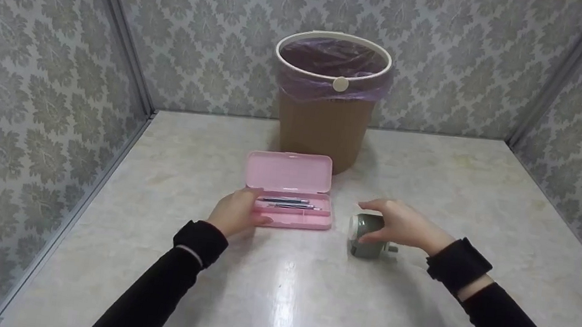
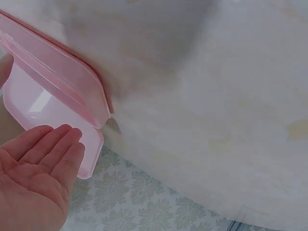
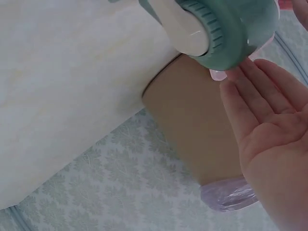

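Note:
A pink pencil case (image 1: 292,223) lies with its lid (image 1: 290,172) raised, several slim pens or pencils (image 1: 289,201) inside. At its left end is my left hand (image 1: 235,212), thumb and fingers apart; in the left wrist view the fingers of that hand (image 2: 43,178) are extended beside the case (image 2: 62,77). To the right stands a green crank pencil sharpener (image 1: 364,245). My right hand (image 1: 411,225) spreads around it, thumb on the near side and fingers on the far side. The right wrist view shows nearly straight fingers beside the sharpener (image 3: 231,33); firm contact cannot be told.
Behind the pencil case stands a brown trash bin (image 1: 323,123) with a cream rim and a purple liner bag (image 1: 306,85). Patterned wall panels (image 1: 217,38) border the pale tabletop (image 1: 186,156) at the back and both sides.

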The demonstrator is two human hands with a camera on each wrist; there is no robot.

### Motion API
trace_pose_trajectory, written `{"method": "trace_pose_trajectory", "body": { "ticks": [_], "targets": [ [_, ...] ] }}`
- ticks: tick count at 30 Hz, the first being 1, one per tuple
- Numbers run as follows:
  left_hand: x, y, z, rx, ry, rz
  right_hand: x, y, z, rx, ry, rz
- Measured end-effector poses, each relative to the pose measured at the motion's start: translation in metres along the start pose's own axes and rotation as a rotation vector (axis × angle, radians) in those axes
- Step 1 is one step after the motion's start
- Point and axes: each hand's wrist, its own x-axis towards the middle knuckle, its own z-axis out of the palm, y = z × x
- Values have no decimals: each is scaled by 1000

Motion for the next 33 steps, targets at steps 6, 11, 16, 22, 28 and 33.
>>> {"method": "trace_pose_trajectory", "body": {
  "ticks": [6,11,16,22,28,33],
  "targets": [
    [-3,19,6,-14,8,74,-12,10,4,10,-30,52],
    [-5,35,14,-50,23,158,-14,13,5,29,-50,79],
    [-8,54,27,-100,-26,184,-12,12,4,44,-55,98],
    [-9,79,45,-143,-86,162,-11,6,4,38,-23,114],
    [-9,94,59,-227,-86,145,-11,2,7,22,86,166],
    [-10,102,63,-248,-49,122,-10,-5,7,137,168,267]
  ]
}}
